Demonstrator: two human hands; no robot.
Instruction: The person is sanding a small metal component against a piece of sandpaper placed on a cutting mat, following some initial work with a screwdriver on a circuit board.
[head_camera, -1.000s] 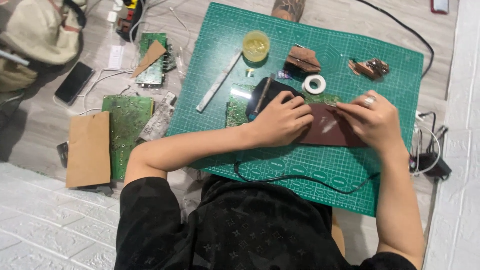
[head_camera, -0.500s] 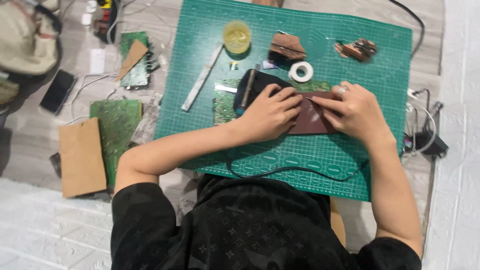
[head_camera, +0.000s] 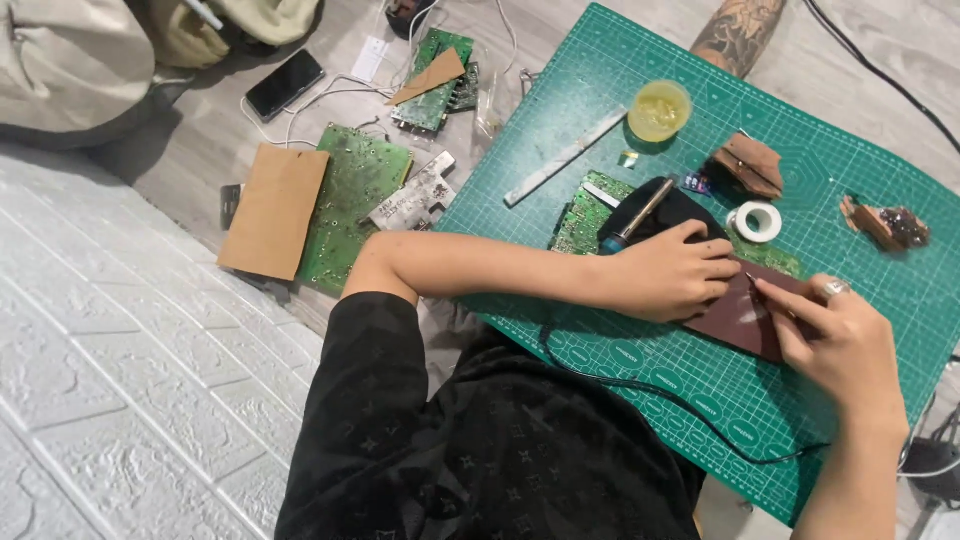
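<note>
A dark brown flat board (head_camera: 742, 320) lies on the green cutting mat (head_camera: 640, 360). My left hand (head_camera: 668, 272) lies curled over its left edge and pins it down. At the board's right side, my right hand (head_camera: 845, 345), which wears a ring, pinches a thin pointed tool (head_camera: 757, 290) whose tip touches the board. Just behind my left hand, a soldering iron (head_camera: 636, 215) with a blue grip rests on a black stand beside a small green circuit board (head_camera: 578, 218).
On the mat are a white solder reel (head_camera: 757, 221), a yellow cup (head_camera: 659, 108), a metal ruler (head_camera: 565, 157) and brown scraps (head_camera: 750, 165). A black cable (head_camera: 690, 405) crosses the near edge. Circuit boards (head_camera: 350, 200), cardboard (head_camera: 275, 210) and a phone (head_camera: 285, 83) lie on the floor at left. Another person's tattooed limb (head_camera: 740, 32) is at the top.
The view has swung, so the mat now sits to the right. My left hand stays on the brown board. My right hand has drawn back a little to the board's right edge.
</note>
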